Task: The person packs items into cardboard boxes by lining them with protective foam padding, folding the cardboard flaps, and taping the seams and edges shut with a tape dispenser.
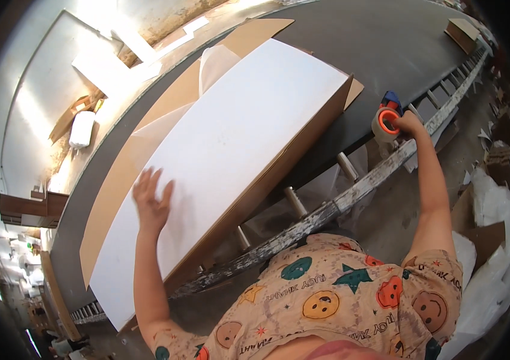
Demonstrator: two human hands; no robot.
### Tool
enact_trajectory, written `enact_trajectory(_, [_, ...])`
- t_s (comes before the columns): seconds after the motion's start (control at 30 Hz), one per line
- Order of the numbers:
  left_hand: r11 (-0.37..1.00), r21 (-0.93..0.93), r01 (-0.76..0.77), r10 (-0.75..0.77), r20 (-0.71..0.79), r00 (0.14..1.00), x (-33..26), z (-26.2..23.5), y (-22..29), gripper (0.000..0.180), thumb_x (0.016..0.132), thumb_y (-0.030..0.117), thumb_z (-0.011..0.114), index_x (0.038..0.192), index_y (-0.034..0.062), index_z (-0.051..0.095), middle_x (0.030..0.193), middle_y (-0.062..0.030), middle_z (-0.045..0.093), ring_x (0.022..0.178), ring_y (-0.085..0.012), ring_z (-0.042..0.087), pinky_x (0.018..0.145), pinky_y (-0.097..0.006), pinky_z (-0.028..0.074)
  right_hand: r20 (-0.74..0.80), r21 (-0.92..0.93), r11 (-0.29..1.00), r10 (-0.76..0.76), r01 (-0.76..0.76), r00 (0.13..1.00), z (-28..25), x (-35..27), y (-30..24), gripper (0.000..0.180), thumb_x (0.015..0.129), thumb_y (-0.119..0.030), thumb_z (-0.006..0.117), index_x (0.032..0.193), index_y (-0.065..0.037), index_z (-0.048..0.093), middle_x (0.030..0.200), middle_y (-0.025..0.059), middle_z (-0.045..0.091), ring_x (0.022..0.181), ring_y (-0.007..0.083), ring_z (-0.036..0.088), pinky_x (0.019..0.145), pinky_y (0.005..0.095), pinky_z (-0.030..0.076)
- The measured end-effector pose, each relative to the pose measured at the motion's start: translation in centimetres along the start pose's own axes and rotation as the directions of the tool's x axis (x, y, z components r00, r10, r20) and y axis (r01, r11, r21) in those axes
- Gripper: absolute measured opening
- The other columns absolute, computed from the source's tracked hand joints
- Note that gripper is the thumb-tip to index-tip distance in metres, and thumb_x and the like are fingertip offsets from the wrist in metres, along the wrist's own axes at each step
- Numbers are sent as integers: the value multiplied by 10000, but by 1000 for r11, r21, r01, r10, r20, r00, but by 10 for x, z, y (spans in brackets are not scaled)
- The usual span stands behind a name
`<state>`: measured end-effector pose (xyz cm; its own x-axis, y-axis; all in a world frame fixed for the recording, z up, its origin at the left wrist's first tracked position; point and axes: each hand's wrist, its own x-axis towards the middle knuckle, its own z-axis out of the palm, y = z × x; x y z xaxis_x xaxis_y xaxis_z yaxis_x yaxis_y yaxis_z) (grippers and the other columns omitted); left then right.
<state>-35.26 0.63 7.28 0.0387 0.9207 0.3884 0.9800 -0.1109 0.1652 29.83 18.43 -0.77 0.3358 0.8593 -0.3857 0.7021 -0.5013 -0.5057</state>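
A long white panel (219, 156) lies in a shallow brown cardboard carton (267, 180) on the grey table (375, 42), one long side of the carton hanging close to the table's near edge. The person's left hand (150, 201) rests flat on the panel's lower half, fingers (147, 180) spread wide and gripping nothing. Far out along the same edge, the right hand (410, 123) is closed around the handle of a tape dispenser (386, 122) with an orange core and a blue top, held at the table's rim, well apart from the carton. Thin translucent wrapping (219, 63) lies over the carton's far end, and a loose cardboard flap (255, 33) shows beyond it. Below the table's rim runs a paint-flecked rail (327, 210) with short metal rollers (294, 201). A small brown box (462, 33) sits at the table's distant end. White plastic sheeting and cardboard scraps (495, 228) are heaped on the floor at the person's right.
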Motion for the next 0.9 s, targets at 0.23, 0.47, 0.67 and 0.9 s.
enact_trajectory(0.23, [968, 234, 92, -169, 335, 927, 102, 97, 97, 785, 863, 621, 500, 1466, 160, 299, 1537, -174, 191, 1439, -316, 107, 1138, -532, 34, 153, 393, 918, -2, -59, 988, 34, 133, -40, 356, 761, -194, 665, 978, 79, 594, 783, 151, 634, 547, 244, 640, 449, 321, 523])
enact_trajectory(0.47, [972, 218, 92, -169, 368, 914, 100, 99, 102, 830, 822, 642, 535, 1463, 168, 306, 1537, -157, 171, 1439, -320, 87, 1140, -518, 1, 40, 29, 997, -79, 78, 996, 12, 175, -58, 636, 843, -471, 609, 1175, 64, 519, 1028, 266, 621, 895, 373, 647, 714, 419, 546])
enact_trajectory(0.67, [975, 207, 78, -147, 343, 928, 101, 95, 98, 834, 786, 620, 600, 1447, 191, 325, 1525, -138, 202, 1422, -327, 137, 1132, -541, 35, -179, -31, 730, -676, 683, 714, 7, 235, -247, 703, 904, -549, 500, 1311, 24, 501, 1248, 250, 567, 1201, 310, 536, 980, 364, 420])
enact_trajectory(0.9, [982, 149, 113, -151, 271, 951, 92, 93, 77, 806, 777, 600, 615, 1425, 178, 387, 1509, -145, 256, 1407, -346, 193, 1128, -542, 86, 708, 331, 881, -468, 337, 528, 133, 369, -449, 553, 896, -558, 503, 1138, -75, 621, 1029, 84, 620, 991, 212, 575, 895, 307, 442])
